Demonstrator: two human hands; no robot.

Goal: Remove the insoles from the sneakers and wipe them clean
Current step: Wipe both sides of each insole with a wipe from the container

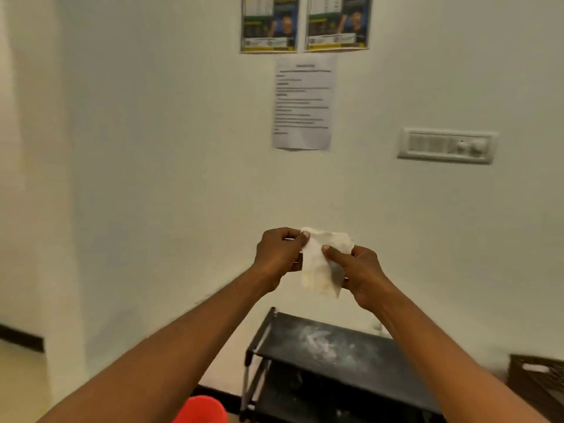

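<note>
Red bucket (pixel 201 410) low left; black shoe rack (pixel 329 355) below, dusty top; dark crate (pixel 540 383) far right. Left hand (pixel 279 254) pinches white wipe (pixel 320 264) at its upper edge; right hand (pixel 357 270) grips its right side. Wipe hangs mid-air before the wall, long axis roughly vertical.

No text legible anywhere; two posters (pixel 303 22) at 12 o'clock on the wall carry yellow-and-green print, blurred beyond reading; printed sheet (pixel 302 102) just below them shows a heading and lines of dark type, too small and soft to make out; switch panel (pixel 447 145) at 2 o'clock bears no readable marking.
</note>
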